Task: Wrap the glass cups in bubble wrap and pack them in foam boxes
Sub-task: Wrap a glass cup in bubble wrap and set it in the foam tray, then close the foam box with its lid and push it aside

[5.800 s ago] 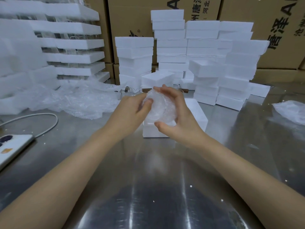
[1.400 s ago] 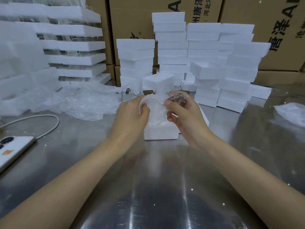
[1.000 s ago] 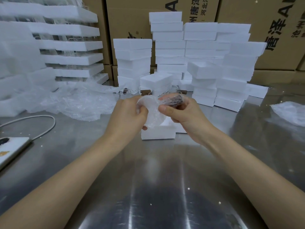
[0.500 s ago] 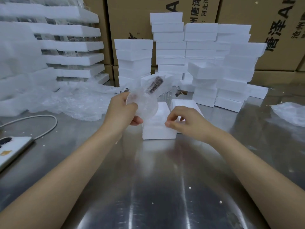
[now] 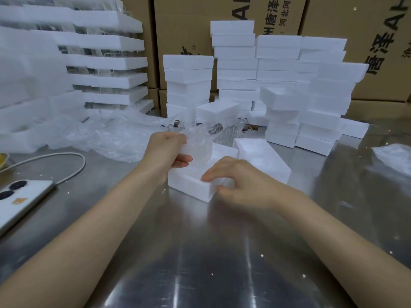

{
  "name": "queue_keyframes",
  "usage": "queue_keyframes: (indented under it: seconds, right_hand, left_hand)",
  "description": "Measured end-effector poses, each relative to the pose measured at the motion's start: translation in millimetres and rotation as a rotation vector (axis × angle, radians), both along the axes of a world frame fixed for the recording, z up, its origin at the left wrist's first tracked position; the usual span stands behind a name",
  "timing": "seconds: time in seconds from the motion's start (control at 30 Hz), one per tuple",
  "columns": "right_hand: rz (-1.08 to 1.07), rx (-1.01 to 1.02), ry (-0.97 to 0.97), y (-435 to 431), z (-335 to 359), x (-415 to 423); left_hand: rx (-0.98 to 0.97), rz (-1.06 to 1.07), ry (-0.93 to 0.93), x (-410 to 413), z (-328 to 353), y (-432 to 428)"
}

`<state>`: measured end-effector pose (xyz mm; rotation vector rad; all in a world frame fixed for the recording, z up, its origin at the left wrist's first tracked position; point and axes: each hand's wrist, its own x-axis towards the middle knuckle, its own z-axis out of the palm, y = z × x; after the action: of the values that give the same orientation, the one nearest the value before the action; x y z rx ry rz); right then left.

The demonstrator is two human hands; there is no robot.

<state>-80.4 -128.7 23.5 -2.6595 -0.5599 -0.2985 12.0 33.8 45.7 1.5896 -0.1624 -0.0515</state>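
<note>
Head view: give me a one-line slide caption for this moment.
Left hand holds a bubble-wrapped glass cup above a foam box that the right hand grips on the steel table.

one bubble-wrapped clear glass cup (image 5: pixel 200 147) in the left grip (image 5: pixel 165 152). two loose white rectangular foam boxes (image 5: pixel 189 183), one under the right grip (image 5: pixel 240 181), one just beyond it. two heaps of clear crumpled bubble wrap (image 5: pixel 106 138), far left and far right of the grips. one flat white phone (image 5: pixel 22 198), far left. stacked white foam boxes (image 5: pixel 278 63) behind: too many to count.
</note>
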Motion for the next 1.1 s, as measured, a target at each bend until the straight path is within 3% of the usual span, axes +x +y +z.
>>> queue_keyframes:
  seconds: [0.43, 0.6, 0.77, 0.93, 1.03, 1.1]
  right_hand:
    - [0.212, -0.017, 0.055, 42, -5, -16]
    - [0.112, -0.044, 0.044, 33, -7, -9]
    - [0.103, -0.021, 0.041, 30, -8, -6]
    - [0.086, 0.187, -0.076, 29, -8, -6]
    - [-0.076, 0.265, -0.184, 17, -7, 0]
    - [-0.235, 0.203, -0.211, 4, -7, 6]
  left_hand:
    - [0.303, -0.081, -0.237, -8, -12, -7]
    - [0.346, -0.011, -0.277, 8, 2, 12]
    - [0.541, -0.036, -0.229, 9, -4, 12]
    - [0.636, -0.076, -0.165, 12, -10, 11]
    - [0.787, -0.092, -0.213, 10, -9, 10]
    - [0.918, -0.059, -0.255, 6, -9, 8]
